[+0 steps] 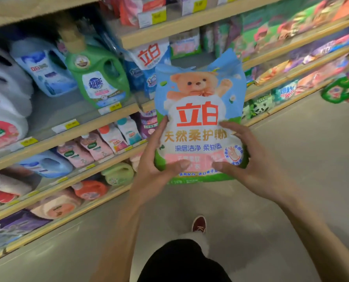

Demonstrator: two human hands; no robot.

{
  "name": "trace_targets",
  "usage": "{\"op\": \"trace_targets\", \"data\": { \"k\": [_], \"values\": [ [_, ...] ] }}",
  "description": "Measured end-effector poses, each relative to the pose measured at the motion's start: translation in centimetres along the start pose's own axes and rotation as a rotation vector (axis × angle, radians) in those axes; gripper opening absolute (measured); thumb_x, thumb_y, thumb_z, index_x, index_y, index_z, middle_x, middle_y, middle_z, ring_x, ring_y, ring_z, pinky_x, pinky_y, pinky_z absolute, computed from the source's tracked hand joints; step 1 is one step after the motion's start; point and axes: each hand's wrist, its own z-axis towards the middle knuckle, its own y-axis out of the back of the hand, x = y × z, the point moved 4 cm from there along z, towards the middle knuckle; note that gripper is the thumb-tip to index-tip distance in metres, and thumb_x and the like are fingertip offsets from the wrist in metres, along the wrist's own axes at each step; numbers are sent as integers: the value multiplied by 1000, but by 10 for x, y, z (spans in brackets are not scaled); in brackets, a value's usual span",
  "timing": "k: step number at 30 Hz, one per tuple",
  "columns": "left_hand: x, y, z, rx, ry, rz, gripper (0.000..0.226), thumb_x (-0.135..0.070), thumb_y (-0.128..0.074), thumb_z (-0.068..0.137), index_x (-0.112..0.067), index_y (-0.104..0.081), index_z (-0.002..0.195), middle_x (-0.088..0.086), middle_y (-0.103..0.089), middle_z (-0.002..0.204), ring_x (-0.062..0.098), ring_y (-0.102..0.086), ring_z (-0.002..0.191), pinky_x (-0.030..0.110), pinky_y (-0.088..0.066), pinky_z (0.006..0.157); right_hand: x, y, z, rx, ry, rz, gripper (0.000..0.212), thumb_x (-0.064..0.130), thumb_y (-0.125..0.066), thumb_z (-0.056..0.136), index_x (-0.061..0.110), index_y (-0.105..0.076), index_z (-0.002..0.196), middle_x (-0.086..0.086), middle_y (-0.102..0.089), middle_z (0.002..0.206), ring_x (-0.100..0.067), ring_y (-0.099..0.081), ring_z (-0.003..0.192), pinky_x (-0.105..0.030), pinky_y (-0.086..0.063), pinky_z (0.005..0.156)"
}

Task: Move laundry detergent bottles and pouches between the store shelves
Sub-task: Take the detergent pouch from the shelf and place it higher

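Two hands carry one item. Left hand (159, 159): thumb pressed on the front of the detergent pouch (200, 119) near its lower edge, remaining fingers wrapped round its left side. Right hand (249, 159): thumb likewise on the front, fingers curled round the right side. Pouch held upright, print facing the person, in the air above the floor (291, 180) and clear of every shelf. Judgement: gripping both sides low down keeps a soft, heavy bag from sagging and leaves the label readable.

Shelving to the left. Middle shelf (67, 131) holds a green bottle (98, 78) and a pale blue bottle (45, 68), both standing, with bare board in front of them. Lower shelves carry pink and white pouches (100, 147); details blurred.
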Motion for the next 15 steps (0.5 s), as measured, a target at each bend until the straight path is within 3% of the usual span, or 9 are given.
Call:
{"op": "trace_targets", "data": {
  "k": [6,11,15],
  "values": [
    [0,-89,52,35,23,-36,95,-9,-82,78,-31,-32,155,-7,-43,156,14,-51,136,44,-54,101,-36,93,13,13,-19,6,76,9,-81,78,38,-40,136,32,-55,117,-4,-66,105,-20,-59,71],
    [2,-146,78,36,46,-3,94,-15,-84,75,-43,-36,150,-8,-45,152,13,-54,132,43,-56,98,-69,153,17,77,-50,60,77,3,-79,80,39,-39,134,8,-57,125,-3,-68,102,-18,-58,67],
    [3,-190,93,-30,65,-10,92,-12,-84,72,-46,-40,146,-6,-47,147,13,-56,129,38,-58,93,-102,195,27,95,-54,88,76,6,-82,78,43,-42,130,16,-61,122,-4,-68,102,-20,-57,70]
  ]
}}
